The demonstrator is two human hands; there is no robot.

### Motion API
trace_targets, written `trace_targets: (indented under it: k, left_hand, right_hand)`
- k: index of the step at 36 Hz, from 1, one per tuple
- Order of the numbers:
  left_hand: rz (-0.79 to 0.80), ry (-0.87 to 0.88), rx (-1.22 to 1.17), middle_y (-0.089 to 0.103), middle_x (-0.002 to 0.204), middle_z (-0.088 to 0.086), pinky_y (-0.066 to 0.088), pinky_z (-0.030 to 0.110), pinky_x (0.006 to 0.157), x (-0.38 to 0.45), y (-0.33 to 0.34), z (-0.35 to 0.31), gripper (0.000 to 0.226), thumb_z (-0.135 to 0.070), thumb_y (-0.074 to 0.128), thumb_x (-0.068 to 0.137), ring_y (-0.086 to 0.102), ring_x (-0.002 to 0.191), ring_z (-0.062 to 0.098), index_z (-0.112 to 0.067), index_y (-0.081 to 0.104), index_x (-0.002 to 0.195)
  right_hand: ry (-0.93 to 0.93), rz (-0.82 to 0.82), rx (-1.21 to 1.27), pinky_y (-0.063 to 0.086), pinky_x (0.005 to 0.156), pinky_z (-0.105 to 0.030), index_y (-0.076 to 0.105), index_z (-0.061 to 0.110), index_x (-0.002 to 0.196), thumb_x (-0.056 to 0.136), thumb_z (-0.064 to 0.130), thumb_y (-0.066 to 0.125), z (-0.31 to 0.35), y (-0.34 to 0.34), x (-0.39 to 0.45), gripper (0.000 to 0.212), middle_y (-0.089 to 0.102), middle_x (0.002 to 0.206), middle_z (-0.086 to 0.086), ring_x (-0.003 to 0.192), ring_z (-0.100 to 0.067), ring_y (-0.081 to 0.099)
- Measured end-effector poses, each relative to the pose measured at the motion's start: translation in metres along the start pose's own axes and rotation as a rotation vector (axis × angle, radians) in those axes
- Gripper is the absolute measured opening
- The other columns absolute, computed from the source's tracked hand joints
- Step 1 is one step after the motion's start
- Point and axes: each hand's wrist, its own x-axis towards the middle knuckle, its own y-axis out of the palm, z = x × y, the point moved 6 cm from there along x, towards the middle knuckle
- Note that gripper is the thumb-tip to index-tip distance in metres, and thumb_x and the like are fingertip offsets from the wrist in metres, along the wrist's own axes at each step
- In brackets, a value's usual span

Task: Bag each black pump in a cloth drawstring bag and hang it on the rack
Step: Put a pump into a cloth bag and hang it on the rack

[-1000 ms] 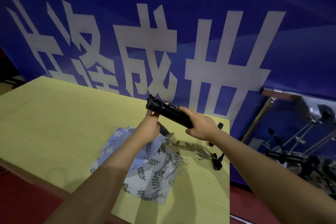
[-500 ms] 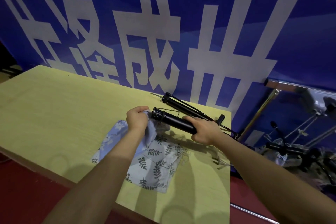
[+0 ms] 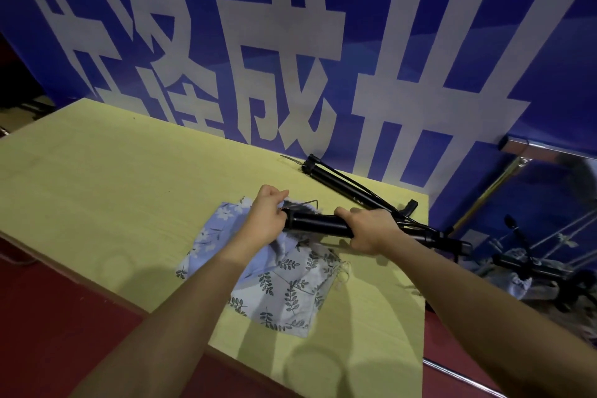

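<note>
Right hand (image 3: 371, 231) wrapped round the rear end of the black pump (image 3: 318, 222), grip clamped on the barrel; pump held roughly level just above the bench (image 3: 97, 178), nose pointing left into the bag mouth; left hand (image 3: 268, 220) pinching the rim of the cloth drawstring bag (image 3: 284, 281), grip closed on the fabric beside the pump's head; bag lies flat on the bench, leaf print, loose cord ends frayed at its right edge. Second pump (image 3: 349, 187) lies further back, hose and foot trailing right. Judgement: pump stiff, smooth-sided, likely slick, moderately weighty for one hand; hold mid-barrel or near the handle for control; bag soft and limp, mouth will collapse unless held open; protruding fittings at the head could snag the hem or cord.
</note>
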Motion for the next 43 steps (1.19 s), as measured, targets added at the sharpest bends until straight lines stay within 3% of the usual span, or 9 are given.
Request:
trace_targets:
  k: [7,14,20,23,28,33,36,40,43]
  left_hand:
    - [-0.117,0.104,0.293,0.038,0.133,0.01,0.043,0.042,0.085,-0.005,-0.007,0.0,0.044,0.01,0.037,0.091,0.036,0.113,0.03,-0.002,0.046,0.132]
    - [-0.164,0.117,0.584,0.031,0.142,0.005,0.036,0.031,0.066,-0.014,-0.014,-0.001,0.059,0.011,0.04,0.088,0.036,0.11,0.03,-0.011,0.032,0.142]
    - [-0.139,0.141,0.517,0.031,0.142,0.007,0.042,0.034,0.08,-0.016,-0.011,-0.01,0.061,0.014,0.041,0.085,0.032,0.114,0.028,-0.008,0.034,0.141]
    - [-0.116,0.154,0.468,0.029,0.142,0.006,0.039,0.029,0.077,-0.019,-0.008,-0.013,0.065,0.016,0.041,0.084,0.03,0.117,0.026,-0.008,0.031,0.144]
    - [-0.106,0.188,0.287,0.032,0.136,0.007,0.036,0.025,0.084,-0.019,-0.004,-0.016,0.065,0.018,0.042,0.084,0.029,0.116,0.022,-0.008,0.034,0.143]
    - [-0.111,0.197,0.045,0.039,0.125,0.012,0.031,0.016,0.089,-0.017,0.002,-0.026,0.055,0.019,0.038,0.086,0.036,0.116,0.026,-0.001,0.043,0.137]
    - [-0.03,0.186,0.091,0.034,0.127,0.011,0.031,0.02,0.094,-0.017,0.012,-0.037,0.056,0.011,0.043,0.085,0.03,0.116,0.023,-0.003,0.039,0.139]
    - [-0.003,0.249,0.372,0.032,0.125,0.008,0.035,0.031,0.096,-0.015,0.021,-0.041,0.048,-0.016,0.058,0.08,0.026,0.111,0.022,-0.007,0.045,0.126]
    - [-0.083,0.247,0.62,0.036,0.126,0.008,0.037,0.035,0.093,-0.007,0.02,-0.04,0.044,-0.032,0.061,0.083,0.032,0.112,0.026,-0.009,0.047,0.117]
  right_hand:
    - [0.029,0.028,0.034,0.047,0.061,-0.033,0.039,0.026,0.117,0.082,0.034,0.055,0.005,-0.005,0.005,0.039,0.062,0.095,-0.001,0.08,-0.026,0.06]
    - [0.086,0.027,0.11,0.038,0.056,-0.028,0.038,0.025,0.125,0.08,0.022,0.05,0.003,-0.018,-0.002,0.046,0.057,0.088,-0.002,0.073,-0.025,0.051]
    - [0.038,0.02,-0.025,0.038,0.058,-0.031,0.039,0.023,0.124,0.084,0.027,0.051,0.019,-0.02,0.003,0.042,0.061,0.098,-0.004,0.081,-0.027,0.058]
    - [0.039,0.018,-0.08,0.038,0.06,-0.032,0.039,0.019,0.124,0.087,0.029,0.052,0.025,-0.025,0.005,0.041,0.061,0.101,-0.005,0.077,-0.026,0.054]
    - [0.01,0.011,-0.208,0.038,0.095,-0.044,0.036,0.015,0.128,0.088,0.033,0.055,0.03,-0.026,0.006,0.048,0.059,0.111,-0.008,0.096,-0.029,0.061]
    - [-0.045,-0.071,-0.311,0.038,0.094,-0.044,0.037,0.009,0.121,0.082,0.026,0.063,0.039,-0.031,0.009,0.05,0.057,0.111,-0.01,0.097,-0.029,0.06]
    - [-0.075,-0.151,-0.341,0.038,0.089,-0.041,0.036,0.006,0.118,0.08,0.024,0.065,0.044,-0.037,0.01,0.051,0.056,0.109,-0.01,0.096,-0.028,0.059]
    - [-0.12,-0.262,-0.297,0.035,0.086,-0.038,0.039,0.006,0.117,0.083,0.016,0.058,0.047,-0.051,0.007,0.041,0.053,0.109,-0.01,0.097,-0.027,0.056]
    - [-0.163,-0.395,-0.307,0.04,0.074,-0.034,0.056,0.01,0.099,0.069,0.02,0.072,0.048,-0.06,0.002,0.035,0.06,0.088,-0.004,0.078,-0.022,0.059]
